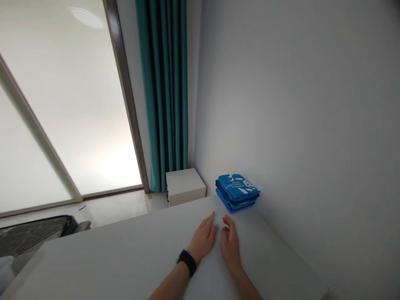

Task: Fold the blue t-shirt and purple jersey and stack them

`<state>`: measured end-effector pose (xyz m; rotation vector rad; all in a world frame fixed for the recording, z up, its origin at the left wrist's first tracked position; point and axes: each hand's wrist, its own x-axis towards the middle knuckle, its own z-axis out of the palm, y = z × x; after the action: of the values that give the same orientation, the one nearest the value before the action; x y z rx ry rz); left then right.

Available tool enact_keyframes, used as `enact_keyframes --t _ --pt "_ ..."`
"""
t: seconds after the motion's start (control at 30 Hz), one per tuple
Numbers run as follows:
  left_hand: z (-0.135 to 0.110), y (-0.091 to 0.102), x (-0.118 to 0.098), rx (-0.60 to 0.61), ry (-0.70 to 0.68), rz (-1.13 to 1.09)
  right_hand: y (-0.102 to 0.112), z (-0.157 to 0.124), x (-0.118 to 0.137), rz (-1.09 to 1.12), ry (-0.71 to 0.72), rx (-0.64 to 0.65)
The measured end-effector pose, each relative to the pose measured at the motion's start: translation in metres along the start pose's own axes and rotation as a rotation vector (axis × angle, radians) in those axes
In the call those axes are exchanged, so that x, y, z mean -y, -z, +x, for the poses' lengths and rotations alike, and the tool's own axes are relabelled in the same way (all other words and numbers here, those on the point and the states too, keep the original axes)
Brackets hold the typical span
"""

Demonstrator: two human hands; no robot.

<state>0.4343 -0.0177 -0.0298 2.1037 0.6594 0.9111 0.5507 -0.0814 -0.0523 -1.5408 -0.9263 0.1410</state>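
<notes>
My left hand (204, 238) lies flat on the white table (125, 258) with its fingers stretched out and holds nothing; a black watch (186, 261) is on its wrist. Right beside it my right hand (230, 243) rests on the table too, fingers extended and slightly curled, with nothing in it. A short way beyond both hands, at the table's far corner against the wall, sits a stack of folded blue cloths with white print (237, 191). Neither hand touches the stack.
A white wall (296, 125) runs along the table's right side. A small white cabinet (185, 186) stands on the floor behind the table, under a teal curtain (164, 91). A large frosted window (62, 104) is at left, a mesh chair (34, 239) lower left.
</notes>
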Motion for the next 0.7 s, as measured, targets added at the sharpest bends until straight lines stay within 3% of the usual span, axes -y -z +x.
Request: enact_keyframes --t 0.43,0.7 --pt "-0.053 0.042 0.004 -0.170 0.192 -0.080 -0.040 -0.047 0.027 0.070 0.015 0.126" --pt "-0.097 0.099 0.022 -0.270 0.271 0.002 -0.079 -0.073 0.048 0.113 0.014 0.252"
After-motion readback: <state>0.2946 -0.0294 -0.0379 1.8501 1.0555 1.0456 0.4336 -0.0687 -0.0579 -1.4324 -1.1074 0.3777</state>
